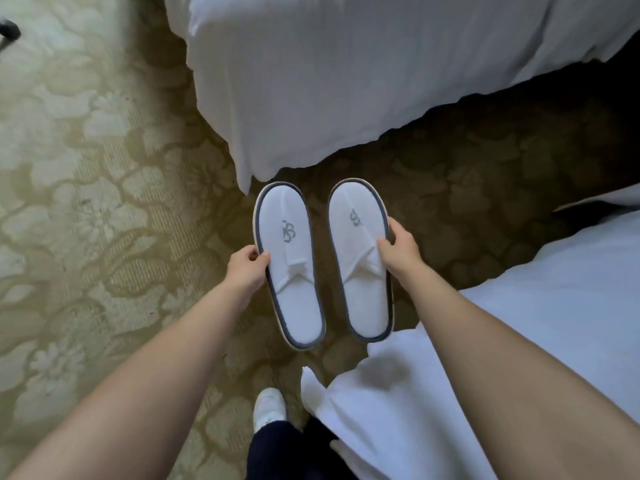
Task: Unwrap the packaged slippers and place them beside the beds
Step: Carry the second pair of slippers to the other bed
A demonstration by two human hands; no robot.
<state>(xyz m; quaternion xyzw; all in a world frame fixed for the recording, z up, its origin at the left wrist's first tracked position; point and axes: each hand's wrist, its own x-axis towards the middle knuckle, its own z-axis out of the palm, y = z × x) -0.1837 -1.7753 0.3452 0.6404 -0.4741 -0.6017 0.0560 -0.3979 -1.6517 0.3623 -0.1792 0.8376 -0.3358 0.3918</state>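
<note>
Two white slippers with dark grey trim and a grey logo are held side by side over the carpet, toes pointing away from me. My left hand [247,268] grips the outer edge of the left slipper [289,265]. My right hand [398,249] grips the outer edge of the right slipper [360,258]. No wrapping shows on either slipper. They hang in the gap between two beds with white linen, one bed [346,71] ahead and the other bed [571,306] at my right.
Patterned beige and olive carpet [86,202] covers the floor, darker in the shadow between the beds. White bedding [391,403] drapes down by my right arm. My white shoe [268,408] and dark trouser leg show below. A dark object [8,31] sits far left.
</note>
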